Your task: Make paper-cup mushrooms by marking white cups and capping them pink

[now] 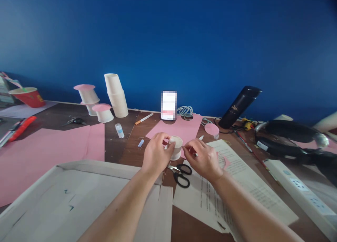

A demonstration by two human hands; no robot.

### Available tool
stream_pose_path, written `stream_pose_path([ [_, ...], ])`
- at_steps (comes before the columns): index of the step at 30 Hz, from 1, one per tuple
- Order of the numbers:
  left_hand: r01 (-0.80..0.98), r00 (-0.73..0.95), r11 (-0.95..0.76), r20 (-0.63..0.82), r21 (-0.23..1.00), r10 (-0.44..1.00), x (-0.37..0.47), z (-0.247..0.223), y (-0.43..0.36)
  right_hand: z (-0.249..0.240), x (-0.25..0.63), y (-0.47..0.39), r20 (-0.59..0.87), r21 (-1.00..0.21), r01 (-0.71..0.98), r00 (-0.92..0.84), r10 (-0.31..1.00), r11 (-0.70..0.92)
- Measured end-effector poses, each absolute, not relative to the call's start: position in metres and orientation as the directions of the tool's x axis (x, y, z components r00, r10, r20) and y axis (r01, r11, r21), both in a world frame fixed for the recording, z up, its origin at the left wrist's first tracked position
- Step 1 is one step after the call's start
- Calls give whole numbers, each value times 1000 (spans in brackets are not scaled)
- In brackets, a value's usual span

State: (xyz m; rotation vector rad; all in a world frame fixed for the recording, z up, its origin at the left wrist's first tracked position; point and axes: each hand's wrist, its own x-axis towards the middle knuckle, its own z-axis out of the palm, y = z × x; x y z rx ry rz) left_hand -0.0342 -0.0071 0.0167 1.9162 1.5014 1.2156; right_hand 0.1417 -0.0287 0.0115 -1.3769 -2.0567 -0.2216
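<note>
A short white paper cup (176,154) stands upside down on the desk between my two hands. My left hand (157,152) has its thumb and fingers closed on the cup's upper left side. At the cup's right edge, my right hand (204,158) is pinched; what its fingertips hold, if anything, is too small to name. Black-handled scissors (181,174) lie just below the cup. Pink paper (184,128) is spread behind it, and printed sheets (202,200) lie under my right forearm.
Stacked white cups (117,98), pink-topped cups (102,113) and a glue bottle (119,130) stand left. A phone (169,105) leans against the blue wall. Right are a black bottle (238,108), headphones (289,140) and a power strip (297,189). White cardboard (86,203) lies front left.
</note>
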Motion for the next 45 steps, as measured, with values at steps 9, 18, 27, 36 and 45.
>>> stream_pose_path([
  [9, 617, 35, -348, 416, 706, 909, -32, 16, -9, 17, 140, -31, 626, -32, 897, -325, 709, 440],
  [18, 617, 27, -350, 426, 705, 904, -32, 18, -11, 14, 133, -34, 515, -456, 765, -191, 836, 455],
  [27, 622, 43, -374, 447, 688, 893, -33, 17, -12, 20, 132, -25, -3, -945, 327, -85, 996, 25],
  [36, 654, 35, -349, 434, 671, 900, -31, 16, -13, 8, 128, -21, -54, -977, 214, -153, 987, -20],
  [45, 651, 26, -352, 443, 673, 896, -31, 16, -12, 10, 130, -20, -94, -991, 110, -186, 978, -74],
])
